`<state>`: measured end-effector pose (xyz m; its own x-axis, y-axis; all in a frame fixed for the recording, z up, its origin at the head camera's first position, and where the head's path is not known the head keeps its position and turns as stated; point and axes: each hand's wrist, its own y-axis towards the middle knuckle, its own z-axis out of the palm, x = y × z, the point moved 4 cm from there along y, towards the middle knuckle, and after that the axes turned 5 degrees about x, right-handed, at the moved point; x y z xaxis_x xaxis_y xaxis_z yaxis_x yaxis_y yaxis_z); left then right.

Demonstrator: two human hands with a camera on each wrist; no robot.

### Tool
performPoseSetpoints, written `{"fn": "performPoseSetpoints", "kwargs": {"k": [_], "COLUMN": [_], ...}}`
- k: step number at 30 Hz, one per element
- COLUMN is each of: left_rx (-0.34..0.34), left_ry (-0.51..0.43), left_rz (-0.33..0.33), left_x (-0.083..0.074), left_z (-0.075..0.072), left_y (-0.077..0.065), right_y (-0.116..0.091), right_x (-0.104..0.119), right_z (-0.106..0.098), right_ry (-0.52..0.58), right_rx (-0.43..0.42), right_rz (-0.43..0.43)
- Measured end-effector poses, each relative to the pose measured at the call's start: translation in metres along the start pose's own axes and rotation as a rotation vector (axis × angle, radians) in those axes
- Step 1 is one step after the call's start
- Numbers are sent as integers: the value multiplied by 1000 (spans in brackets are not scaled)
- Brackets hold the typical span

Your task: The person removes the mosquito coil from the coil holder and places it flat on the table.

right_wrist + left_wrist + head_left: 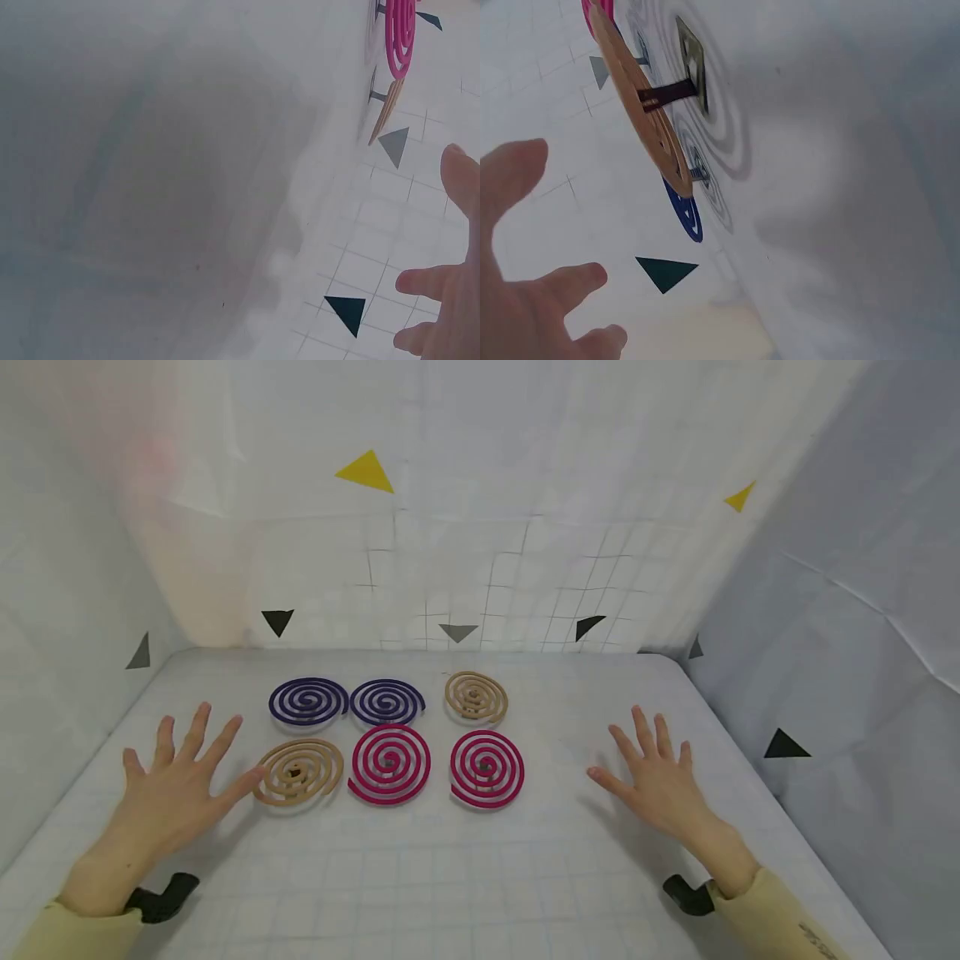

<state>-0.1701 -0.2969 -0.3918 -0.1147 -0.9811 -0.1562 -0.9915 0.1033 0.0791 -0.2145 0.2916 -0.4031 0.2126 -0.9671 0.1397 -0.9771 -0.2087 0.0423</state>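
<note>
My left hand (168,797) hovers over the table's left side, fingers spread, holding nothing. Its thumb tip overlaps the edge of a tan mosquito coil (300,762) in the head view. Over the right side my right hand (663,785) is likewise spread, with a pink mosquito coil (487,767) nearest to it. Another pink coil (390,762) lies between that one and the tan coil. Behind them are two blue coils, one on the left (308,700) and one beside it (386,700), plus a second tan coil (473,695). A small metal stand (695,71) props up the front tan coil.
The white table (360,893) carries a faint grid. White sheet walls close it in at the back (480,552), left (67,610) and right (847,593), with black, grey and yellow triangles on them. Black wrist mounts (163,897) sit at both sleeves.
</note>
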Motion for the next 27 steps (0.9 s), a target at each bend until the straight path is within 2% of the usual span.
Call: {"fn": "performPoseSetpoints", "kwargs": {"k": [7,14,19,27], "left_rx": [18,75,31,-120], "left_ry": [-99,-299,-400,-496], "left_rz": [55,84,120,239], "left_x": [-19,-48,-71,-112], "left_z": [1,-4,-6,2], "left_y": [2,4,5,10], "right_y": [2,4,5,13], "right_x": [11,18,26,39], "right_z": [3,6,6,9], "right_ry": [99,300,451,611], "right_rx": [-16,-25,-29,-46], "right_rz": [-33,-28,-19,-11]}}
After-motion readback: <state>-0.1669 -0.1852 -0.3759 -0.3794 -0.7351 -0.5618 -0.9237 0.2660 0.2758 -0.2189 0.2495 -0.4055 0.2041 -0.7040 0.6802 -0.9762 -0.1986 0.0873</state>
